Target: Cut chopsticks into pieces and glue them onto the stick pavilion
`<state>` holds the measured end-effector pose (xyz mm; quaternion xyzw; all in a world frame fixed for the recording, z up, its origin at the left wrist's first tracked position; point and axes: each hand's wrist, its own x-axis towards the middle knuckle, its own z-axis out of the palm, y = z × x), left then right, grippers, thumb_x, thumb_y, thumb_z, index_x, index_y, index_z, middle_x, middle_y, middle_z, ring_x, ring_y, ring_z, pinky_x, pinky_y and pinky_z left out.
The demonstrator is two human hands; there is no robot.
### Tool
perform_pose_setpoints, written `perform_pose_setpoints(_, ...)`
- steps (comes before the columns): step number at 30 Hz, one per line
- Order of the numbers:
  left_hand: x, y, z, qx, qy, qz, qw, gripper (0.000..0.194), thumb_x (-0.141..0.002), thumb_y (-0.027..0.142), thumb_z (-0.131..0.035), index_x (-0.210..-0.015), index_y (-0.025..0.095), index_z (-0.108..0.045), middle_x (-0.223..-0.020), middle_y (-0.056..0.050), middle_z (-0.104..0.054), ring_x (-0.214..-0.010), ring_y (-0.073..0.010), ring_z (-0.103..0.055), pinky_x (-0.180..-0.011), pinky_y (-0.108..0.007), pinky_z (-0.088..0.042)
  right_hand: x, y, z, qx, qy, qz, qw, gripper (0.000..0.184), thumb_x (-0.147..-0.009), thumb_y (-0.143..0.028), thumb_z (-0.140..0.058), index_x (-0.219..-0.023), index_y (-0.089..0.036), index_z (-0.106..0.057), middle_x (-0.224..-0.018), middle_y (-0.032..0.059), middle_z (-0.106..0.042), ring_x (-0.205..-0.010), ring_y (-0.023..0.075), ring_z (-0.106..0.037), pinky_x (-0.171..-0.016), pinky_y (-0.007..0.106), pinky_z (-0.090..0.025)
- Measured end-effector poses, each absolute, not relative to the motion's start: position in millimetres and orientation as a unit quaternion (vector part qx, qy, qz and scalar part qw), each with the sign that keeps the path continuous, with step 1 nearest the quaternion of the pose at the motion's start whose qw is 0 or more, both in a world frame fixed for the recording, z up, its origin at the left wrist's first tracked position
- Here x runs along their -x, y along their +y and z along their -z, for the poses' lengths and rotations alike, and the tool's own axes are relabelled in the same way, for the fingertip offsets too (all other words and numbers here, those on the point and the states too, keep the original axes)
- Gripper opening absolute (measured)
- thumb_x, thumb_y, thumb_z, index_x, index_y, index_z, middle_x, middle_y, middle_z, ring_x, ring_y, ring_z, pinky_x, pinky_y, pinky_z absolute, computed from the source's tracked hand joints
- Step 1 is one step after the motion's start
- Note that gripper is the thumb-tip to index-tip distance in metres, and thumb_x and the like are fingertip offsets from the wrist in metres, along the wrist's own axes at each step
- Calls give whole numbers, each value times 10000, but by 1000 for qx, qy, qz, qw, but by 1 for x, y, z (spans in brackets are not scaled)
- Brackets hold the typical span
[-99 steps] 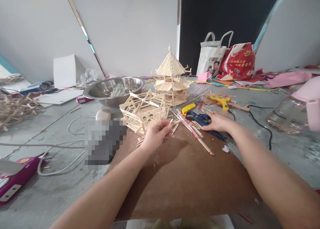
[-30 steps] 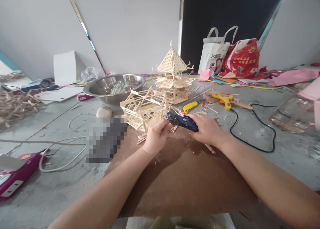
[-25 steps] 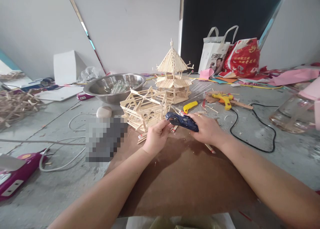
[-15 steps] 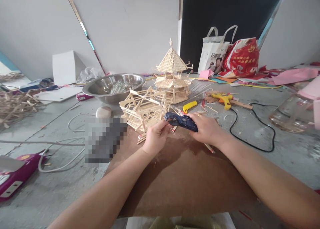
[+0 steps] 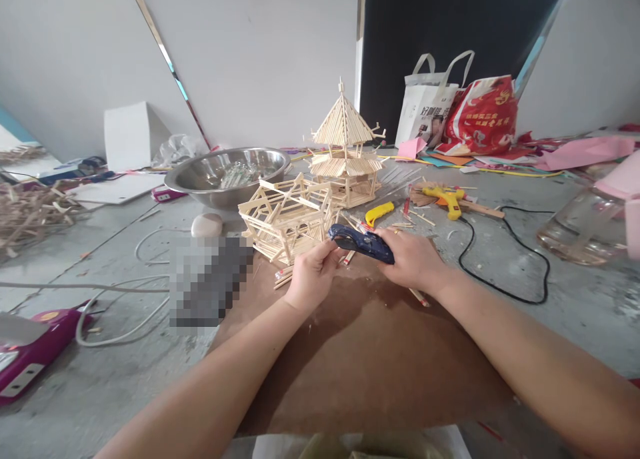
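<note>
My right hand (image 5: 414,255) is wrapped round a dark blue hand tool (image 5: 367,244) with a rounded, hooked head pointing left. My left hand (image 5: 311,272) is closed in a pinch right at that head; what lies between its fingertips is hidden. Both hands are over a brown board (image 5: 370,359). Just beyond my left hand stands an open frame of thin wooden sticks (image 5: 285,222). Behind it rises a stick-built pavilion (image 5: 345,159) with a tiered, pointed roof. Past my right hand lies a yellow-handled tool (image 5: 380,213).
A steel basin (image 5: 227,175) stands at the back left. A yellow glue gun (image 5: 450,199) with a black cord lies to the right, near a clear jug (image 5: 580,229). At left are a purple power strip (image 5: 35,352), cables and a stick pile (image 5: 35,209). Bags (image 5: 480,115) stand behind.
Almost nothing differs. The dark blue tool and my right hand have shifted very slightly left; my left hand keeps its pinch at the tool's head.
</note>
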<state>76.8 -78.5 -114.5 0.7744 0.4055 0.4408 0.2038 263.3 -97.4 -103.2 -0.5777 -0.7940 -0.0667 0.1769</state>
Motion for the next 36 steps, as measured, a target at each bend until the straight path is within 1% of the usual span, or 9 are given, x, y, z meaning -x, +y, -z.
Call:
perform_pose_setpoints(7, -77, -79, 116, -769, 419, -433, 214, 185, -765, 276, -439, -728, 162, -581, -573, 13, -561, -489, -73, -514, -476, -162, -390, -261, -97, 101, 584, -792, 62, 164, 339, -658, -261, -449, -978, -162, -500, -878, 73, -597, -789, 207, -538, -621, 269, -346)
perform_pose_setpoints(11, -80, -80, 115, -761, 432, -434, 213, 178, -755, 280, -454, -785, 168, -589, -536, 22, -543, -488, -77, -516, -487, -166, -399, -258, -99, 101, 598, -783, 77, 153, 276, -671, -282, -439, -906, -162, -519, -817, 69, -613, -740, 209, -558, -580, 263, -336)
perform_pose_setpoints(14, -82, -79, 114, -747, 435, -439, 246, 204, -753, 298, -453, -858, 169, -572, -577, 17, -560, -497, -80, -531, -490, -172, -412, -255, -100, 100, 617, -769, 88, 146, 235, -675, -289, -440, -863, -176, -525, -754, 59, -624, -697, 212, -573, -535, 261, -321)
perform_pose_setpoints(18, -79, -73, 113, -745, 450, -406, 277, 226, -764, 332, -419, -878, 171, -531, -618, 12, -590, -433, -75, -500, -440, -185, -393, -261, -95, 100, 648, -740, 81, 164, 274, -714, -355, -423, -930, -211, -510, -776, 45, -637, -678, 206, -583, -518, 264, -323)
perform_pose_setpoints(21, -74, -68, 111, -772, 498, -342, 197, 195, -750, 334, -430, -760, 181, -550, -557, 15, -577, -442, -92, -487, -432, -195, -357, -275, -86, 102, 684, -705, 71, 173, 362, -730, -443, -395, -986, -212, -504, -843, 66, -634, -707, 218, -585, -519, 273, -337)
perform_pose_setpoints(23, -73, -67, 109, -786, 534, -286, 124, 183, -738, 318, -439, -701, 187, -562, -567, 1, -582, -506, -117, -512, -455, -207, -349, -286, -80, 104, 704, -687, 67, 170, 383, -721, -436, -411, -1010, -201, -500, -879, 78, -628, -749, 230, -581, -529, 278, -349)
perform_pose_setpoints(28, -75, -70, 111, -819, 561, -120, -1, 242, -771, 302, -359, -701, 187, -559, -719, -32, -602, -651, -160, -552, -532, -242, -375, -300, -69, 110, 737, -660, 46, 138, 422, -696, -400, -449, -1059, -188, -477, -912, 87, -617, -787, 238, -573, -575, 294, -377)
perform_pose_setpoints(32, -78, -72, 114, -825, 562, -40, -33, 283, -790, 327, -312, -755, 193, -559, -802, -50, -599, -715, -197, -564, -571, -287, -404, -300, -68, 113, 734, -666, 30, 127, 415, -698, -434, -429, -1034, -195, -481, -933, 89, -605, -793, 246, -568, -570, 302, -383)
perform_pose_setpoints(36, -79, -71, 114, -831, 556, -8, -32, 301, -796, 325, -293, -771, 190, -560, -796, -61, -596, -738, -221, -565, -594, -327, -418, -302, -67, 115, 737, -663, 22, 132, 392, -706, -434, -415, -1013, -199, -479, -915, 82, -604, -791, 241, -565, -556, 295, -382)
